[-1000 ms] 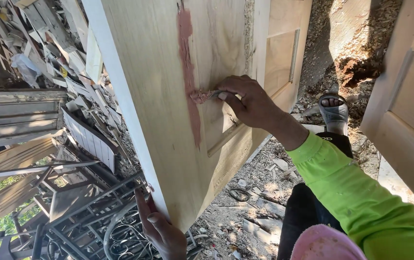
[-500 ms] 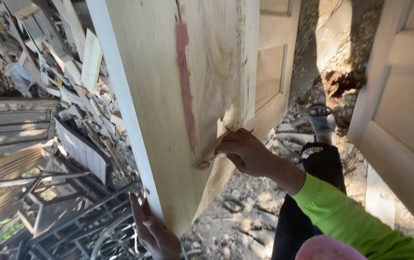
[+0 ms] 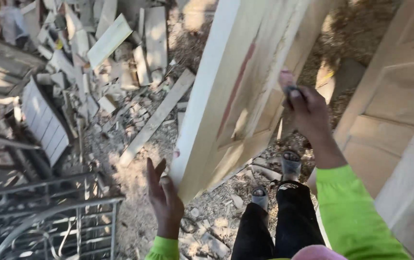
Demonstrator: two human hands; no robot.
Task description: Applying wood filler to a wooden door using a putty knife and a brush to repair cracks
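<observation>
A pale wooden door point(image 3: 226, 96) stands tilted on its edge in front of me, with a reddish filler streak point(image 3: 236, 91) running down its face. My left hand point(image 3: 164, 197) braces the door's lower edge, fingers spread against the wood. My right hand point(image 3: 308, 113) is raised beside the door's panelled face and grips a small putty tool point(image 3: 288, 82) with pinkish filler on it. My legs and dark shoes point(image 3: 291, 166) show below.
Another pale panelled door point(image 3: 390, 120) leans at the right. Scrap boards and offcuts point(image 3: 115, 43) litter the ground at upper left. A louvred panel point(image 3: 48, 120) and a metal grille point(image 3: 48, 221) lie at the left and lower left.
My right hand has come off the filler streak and lifted up and to the right with the tool. The door now looks more tilted, and my left hand sits higher on its edge.
</observation>
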